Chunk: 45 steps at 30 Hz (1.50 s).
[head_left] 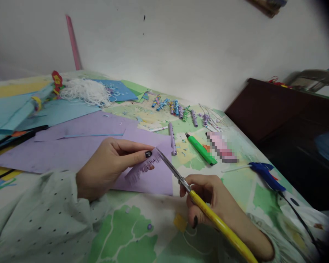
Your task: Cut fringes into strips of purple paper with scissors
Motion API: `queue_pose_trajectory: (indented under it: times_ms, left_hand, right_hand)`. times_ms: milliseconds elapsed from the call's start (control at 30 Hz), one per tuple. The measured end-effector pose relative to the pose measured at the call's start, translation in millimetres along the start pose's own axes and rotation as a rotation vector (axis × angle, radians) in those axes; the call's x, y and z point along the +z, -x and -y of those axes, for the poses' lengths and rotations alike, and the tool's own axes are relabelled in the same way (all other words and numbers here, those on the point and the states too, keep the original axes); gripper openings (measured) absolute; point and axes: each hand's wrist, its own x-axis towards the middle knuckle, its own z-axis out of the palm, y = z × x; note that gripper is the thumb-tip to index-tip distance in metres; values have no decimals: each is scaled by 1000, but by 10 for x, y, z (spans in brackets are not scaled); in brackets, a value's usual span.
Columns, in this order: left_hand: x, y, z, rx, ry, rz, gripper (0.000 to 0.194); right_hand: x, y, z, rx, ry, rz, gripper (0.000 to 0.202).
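Note:
My left hand (109,164) pinches a purple paper strip (137,174) between thumb and fingers. One long edge of the strip is cut into a fine fringe. My right hand (205,197) is closed around a pair of scissors (197,199) with yellow handles. The narrow metal blades reach up and left, and their tips meet the strip's end beside my left thumb. Whether the blades are parted is too fine to tell. Beneath the strip lies a purple paper sheet (160,184) on the table.
A green box cutter (201,149) and a blue glue gun (267,177) lie to the right. Small rolled paper pieces (176,107) line the back, near a heap of white string (83,92). Blue paper sheets (68,111) spread at left. A dark cabinet (274,113) borders the right side.

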Motion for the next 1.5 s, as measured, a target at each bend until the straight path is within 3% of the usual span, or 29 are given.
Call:
queue_pose_trajectory:
  times_ms: [1500]
  left_hand:
    - [-10,9,7,16,-19,-7,13]
  right_hand:
    - [7,-7,2,18,19,-19,46]
